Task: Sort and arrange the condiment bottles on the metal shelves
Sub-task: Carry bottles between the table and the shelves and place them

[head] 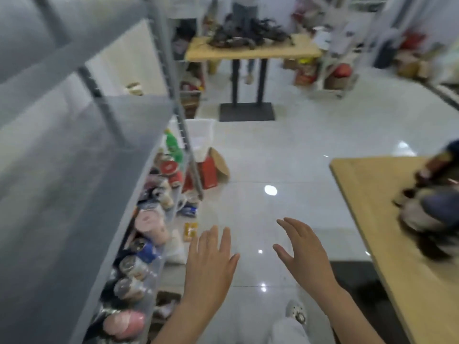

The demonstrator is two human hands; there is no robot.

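Here: Both Hands Empty Beside the Metal Shelves

The left hand (211,264) and right hand (305,256) hover over the tiled floor (285,155), just right of the metal shelves (74,194). The fingers (212,234) of both are spread and released, grasping nothing. The condiment bottles (149,232) stand crowded in a row on a lower shelf, near the left hand but apart from it; blur hides their labels. A green bottle (172,145) marks the row's far end. A wooden bench (372,207) lies well right of the shelves, carrying blurred dark items.
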